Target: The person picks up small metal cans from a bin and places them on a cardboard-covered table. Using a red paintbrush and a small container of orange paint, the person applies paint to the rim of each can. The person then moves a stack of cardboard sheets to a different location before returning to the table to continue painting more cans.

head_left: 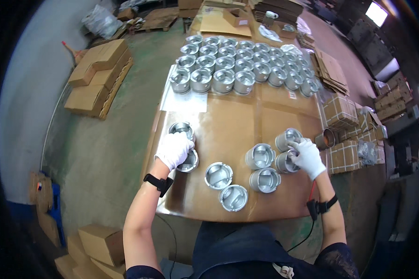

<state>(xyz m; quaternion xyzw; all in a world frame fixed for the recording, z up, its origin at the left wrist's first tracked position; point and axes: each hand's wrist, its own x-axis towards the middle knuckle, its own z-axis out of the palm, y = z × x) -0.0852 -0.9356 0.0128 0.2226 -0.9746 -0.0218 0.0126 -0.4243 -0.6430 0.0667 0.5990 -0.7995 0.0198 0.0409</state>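
My white-gloved left hand [173,149] lies over two silver engine pistons at the table's left. Its fingers are closed at the rim between the far piston [181,129] and the near piston [189,162], partly hiding both. On the right, my gloved right hand [308,158] has its fingers bent around the adjoining rims of another pair, a piston [286,139] and a nearer piston [285,162]. Between the hands stand two more pairs, open ends up: one with a piston [260,156], the other with a piston [219,176].
Rows of pistons [224,81] fill the far part of the brown table [228,121], beside a white sheet [191,103]. A rusty cylinder [328,138] and strapped cartons [344,156] stand off the right edge. Cardboard boxes [91,93] sit on a pallet at left.
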